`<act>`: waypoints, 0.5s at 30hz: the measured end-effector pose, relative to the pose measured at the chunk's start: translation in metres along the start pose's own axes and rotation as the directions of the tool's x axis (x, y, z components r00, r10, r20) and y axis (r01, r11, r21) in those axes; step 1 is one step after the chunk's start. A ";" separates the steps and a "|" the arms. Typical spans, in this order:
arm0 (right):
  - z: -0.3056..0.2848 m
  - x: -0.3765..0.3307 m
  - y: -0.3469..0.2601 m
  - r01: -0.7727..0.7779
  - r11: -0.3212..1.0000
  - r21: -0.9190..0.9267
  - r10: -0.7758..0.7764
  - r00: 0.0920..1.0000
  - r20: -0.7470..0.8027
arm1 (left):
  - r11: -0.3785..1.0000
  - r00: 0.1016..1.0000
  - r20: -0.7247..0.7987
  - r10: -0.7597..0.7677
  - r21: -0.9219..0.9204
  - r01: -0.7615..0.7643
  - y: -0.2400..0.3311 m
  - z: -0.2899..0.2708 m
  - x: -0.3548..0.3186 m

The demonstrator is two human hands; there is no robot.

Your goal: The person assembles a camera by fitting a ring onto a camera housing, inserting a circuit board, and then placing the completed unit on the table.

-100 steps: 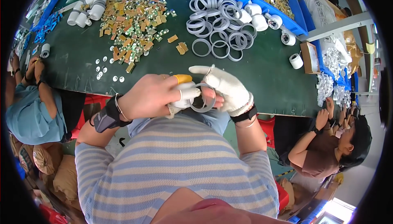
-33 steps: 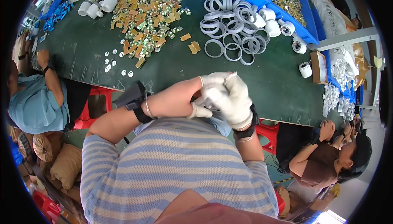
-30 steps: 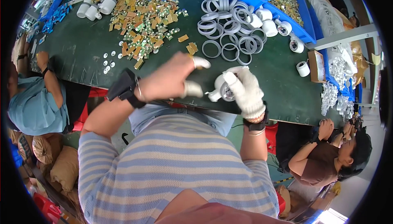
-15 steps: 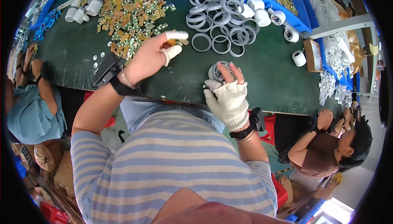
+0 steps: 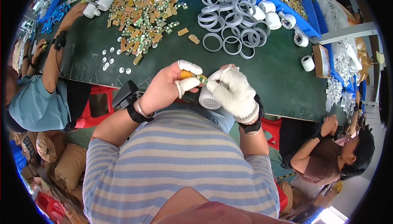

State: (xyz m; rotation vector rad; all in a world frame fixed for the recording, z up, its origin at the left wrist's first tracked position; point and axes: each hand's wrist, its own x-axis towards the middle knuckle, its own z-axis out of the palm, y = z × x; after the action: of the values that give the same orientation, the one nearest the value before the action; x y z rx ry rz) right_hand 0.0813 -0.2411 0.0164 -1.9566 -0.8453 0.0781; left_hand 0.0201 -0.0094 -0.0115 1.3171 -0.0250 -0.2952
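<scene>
My left hand (image 5: 166,83), with white finger covers on thumb and forefinger, pinches a small green circuit board (image 5: 201,78). In my right hand (image 5: 235,91), which wears a white knit glove with cut-off fingertips, is a white cylindrical housing (image 5: 209,100). Its slotted round end faces toward me, at the table's front edge. The gloved thumb and forefinger meet the board's right end; whether they grip it too I cannot tell. Beyond my left hand lies a pile of small brown and green circuit boards (image 5: 139,13), with two loose brown boards (image 5: 194,39) to its right.
Grey rings (image 5: 232,45) are heaped at the back middle, beside several white housings (image 5: 273,20). A blue bin (image 5: 305,17) and a cardboard box (image 5: 321,61) stand right. White discs (image 5: 121,70) lie left. A co-worker's arm (image 5: 61,40) reaches across the left side; another person (image 5: 323,154) sits right.
My left hand has come back from the boards toward my right hand, carrying a board. My right hand has tilted the housing nearer me. The left co-worker's arm now reaches toward white housings; more discs lie there.
</scene>
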 end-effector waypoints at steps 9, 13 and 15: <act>0.002 0.004 0.003 -0.122 0.989 0.078 0.119 0.992 0.044 | 0.994 0.992 -0.124 0.001 -0.109 -0.015 -0.004 0.000 -0.002; 0.006 0.005 0.009 0.052 0.997 0.057 -0.054 0.998 0.044 | 0.994 0.992 -0.077 -0.102 0.040 0.106 -0.002 -0.001 -0.005; 0.005 0.005 0.008 0.073 0.997 0.018 -0.074 0.997 0.035 | 0.992 0.993 -0.052 -0.102 0.065 0.105 0.001 0.000 -0.009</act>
State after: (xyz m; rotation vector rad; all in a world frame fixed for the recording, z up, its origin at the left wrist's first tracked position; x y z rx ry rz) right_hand 0.0875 -0.2365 0.0088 -1.9117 -0.9363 0.0765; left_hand 0.0119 -0.0071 -0.0098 1.3947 0.0751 -0.3533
